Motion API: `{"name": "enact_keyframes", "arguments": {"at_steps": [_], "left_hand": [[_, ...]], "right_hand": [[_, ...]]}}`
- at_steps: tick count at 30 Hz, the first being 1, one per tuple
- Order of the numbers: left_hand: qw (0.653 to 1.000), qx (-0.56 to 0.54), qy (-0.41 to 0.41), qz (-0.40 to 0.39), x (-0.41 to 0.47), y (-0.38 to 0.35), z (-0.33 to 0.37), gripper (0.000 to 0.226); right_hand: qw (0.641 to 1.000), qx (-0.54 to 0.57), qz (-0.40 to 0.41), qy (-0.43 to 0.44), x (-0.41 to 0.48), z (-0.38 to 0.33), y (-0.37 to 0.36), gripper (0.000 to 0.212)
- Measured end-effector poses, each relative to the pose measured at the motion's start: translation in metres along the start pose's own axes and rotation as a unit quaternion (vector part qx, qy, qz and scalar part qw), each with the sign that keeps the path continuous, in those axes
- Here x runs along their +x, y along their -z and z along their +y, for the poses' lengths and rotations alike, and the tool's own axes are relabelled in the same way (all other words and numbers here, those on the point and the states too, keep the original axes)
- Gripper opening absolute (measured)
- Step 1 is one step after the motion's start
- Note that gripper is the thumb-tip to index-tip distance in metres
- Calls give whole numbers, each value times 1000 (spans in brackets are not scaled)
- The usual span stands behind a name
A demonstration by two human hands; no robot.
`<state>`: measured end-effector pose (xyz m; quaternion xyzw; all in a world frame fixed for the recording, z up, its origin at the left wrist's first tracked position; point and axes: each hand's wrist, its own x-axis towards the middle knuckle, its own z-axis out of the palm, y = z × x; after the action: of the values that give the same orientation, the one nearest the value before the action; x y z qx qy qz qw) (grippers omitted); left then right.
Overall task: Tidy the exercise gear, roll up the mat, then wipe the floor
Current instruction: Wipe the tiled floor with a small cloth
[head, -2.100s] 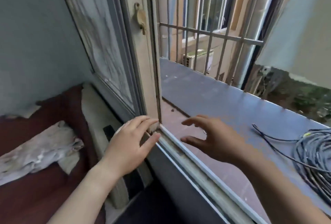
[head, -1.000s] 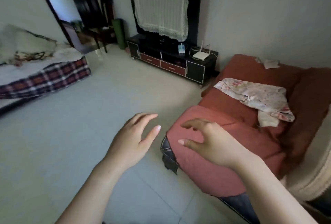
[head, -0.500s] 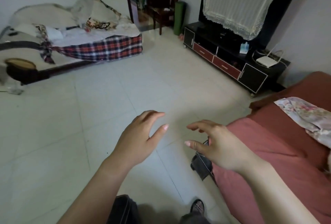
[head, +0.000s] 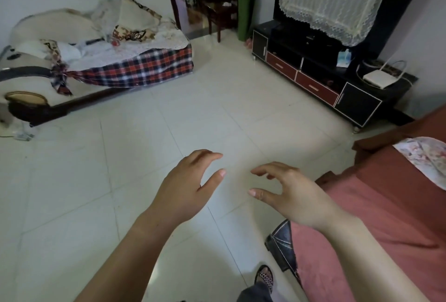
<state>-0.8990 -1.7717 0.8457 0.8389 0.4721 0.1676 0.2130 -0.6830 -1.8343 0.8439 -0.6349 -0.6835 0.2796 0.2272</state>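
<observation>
At the far left a bed (head: 144, 70) is draped in a plaid cover, whose hanging edge could be caught underfoot if the floor (head: 144, 145) is crossed carelessly. The left hand (head: 185, 190) is held out empty, fingers loosely spread. The green mat (head: 245, 16) is stood upright, already rolled, well away by the doorway; it could be toppled if brushed. The right hand (head: 292, 193) is likewise empty, fingers slightly curled. No cloth is seen, so wiping may be delayed. The couch (head: 386, 205) corner, near the leg, could be knocked.
</observation>
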Motion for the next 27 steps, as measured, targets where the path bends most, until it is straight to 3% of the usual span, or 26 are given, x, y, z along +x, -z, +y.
{"name": "enact_keyframes", "arguments": {"at_steps": [10, 17, 27], "left_hand": [[1000, -14, -19, -18, 149, -22, 18, 50], [1000, -8, -3, -26, 240, -28, -30, 56], [1000, -10, -8, -21, 452, 12, -93, 47]], "right_hand": [[999, -2, 22, -37, 104, 71, 70, 43], [998, 21, -6, -58, 201, 110, 76, 42], [998, -4, 2, -67, 416, 123, 129, 41]]}}
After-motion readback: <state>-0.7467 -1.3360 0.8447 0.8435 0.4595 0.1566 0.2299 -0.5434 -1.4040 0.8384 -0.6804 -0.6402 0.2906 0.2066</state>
